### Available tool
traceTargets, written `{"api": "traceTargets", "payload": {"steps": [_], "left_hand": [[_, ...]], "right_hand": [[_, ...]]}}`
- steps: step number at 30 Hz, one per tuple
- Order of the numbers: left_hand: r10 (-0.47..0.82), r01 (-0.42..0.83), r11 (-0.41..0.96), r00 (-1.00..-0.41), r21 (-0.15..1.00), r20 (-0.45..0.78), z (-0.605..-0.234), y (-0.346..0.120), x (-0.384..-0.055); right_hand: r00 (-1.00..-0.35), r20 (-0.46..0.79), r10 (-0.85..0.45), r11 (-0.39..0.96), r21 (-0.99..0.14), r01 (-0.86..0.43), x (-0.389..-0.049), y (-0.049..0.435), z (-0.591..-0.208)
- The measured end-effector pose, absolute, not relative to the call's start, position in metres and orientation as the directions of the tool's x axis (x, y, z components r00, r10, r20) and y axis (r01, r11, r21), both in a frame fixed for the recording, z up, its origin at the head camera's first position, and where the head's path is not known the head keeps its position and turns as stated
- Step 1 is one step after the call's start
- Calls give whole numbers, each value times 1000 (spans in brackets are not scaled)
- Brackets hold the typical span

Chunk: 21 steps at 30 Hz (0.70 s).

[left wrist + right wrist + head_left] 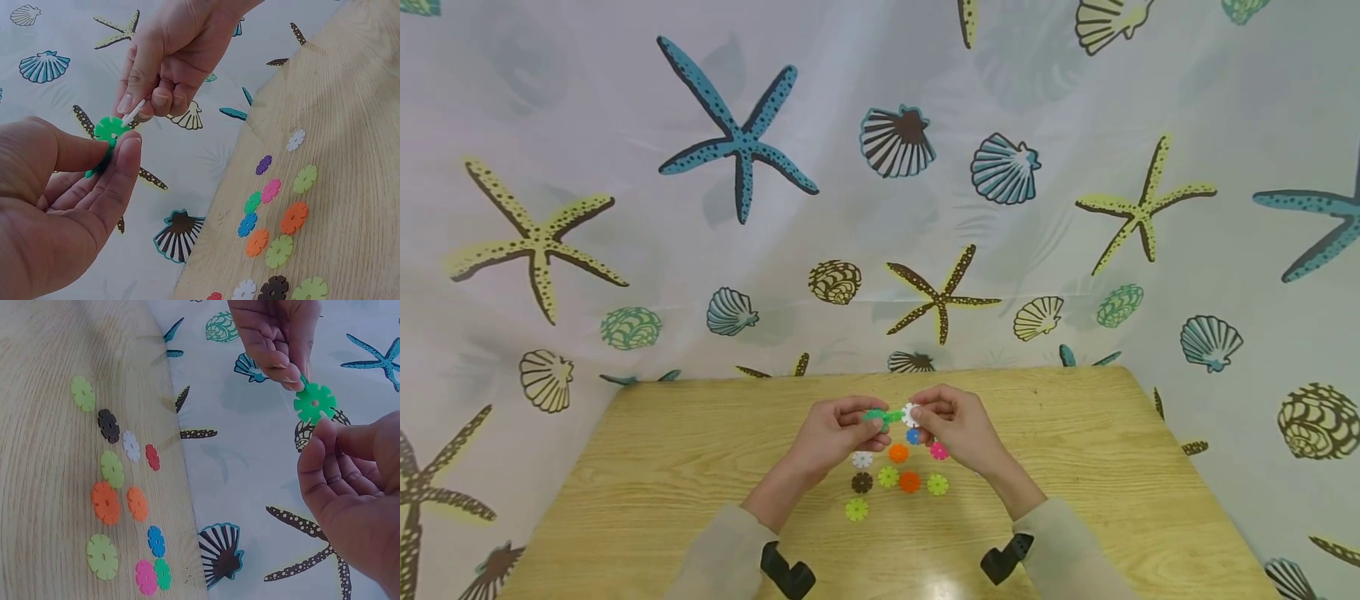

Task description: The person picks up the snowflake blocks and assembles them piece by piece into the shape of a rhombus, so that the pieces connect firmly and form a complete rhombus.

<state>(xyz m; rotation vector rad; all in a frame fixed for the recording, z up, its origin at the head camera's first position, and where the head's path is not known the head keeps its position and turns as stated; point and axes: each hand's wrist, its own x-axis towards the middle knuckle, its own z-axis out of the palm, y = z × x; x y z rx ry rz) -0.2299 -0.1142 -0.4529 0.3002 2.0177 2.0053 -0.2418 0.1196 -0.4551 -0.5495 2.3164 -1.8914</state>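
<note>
Above the table, both hands meet around a short chain of notched plastic linking discs. My left hand (827,432) pinches a green disc (876,416) between thumb and fingers. Slotted crosswise to it is a brighter green disc (110,129), which spans the gap between the hands and faces the right wrist view. Opposite, my right hand (958,427) pinches a white disc (909,414) between thumb and fingertips. The white disc's edge meets the bright green disc in the left wrist view. Fingers hide part of each held disc.
Loose notched discs lie on the wooden table (685,467) below the hands, among them a brown disc (862,482), an orange disc (105,503), a pink disc (146,577) and a purple disc (264,165). A curtain (850,217) printed with shells and starfish hangs behind the table.
</note>
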Motion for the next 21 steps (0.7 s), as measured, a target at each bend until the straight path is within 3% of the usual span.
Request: {"api": "traceTargets", "payload": {"steps": [14,21], "left_hand": [[405,-39,51,-913,998,-56,-448,-117,-228],[378,-30,69,-924,997,-54,-449,-116,-229]], "right_hand": [[-901,96,-423,210,-957,-200,-243,126,-447],[-917,120,-381,168,-966,-196,-242,120,-451]]}}
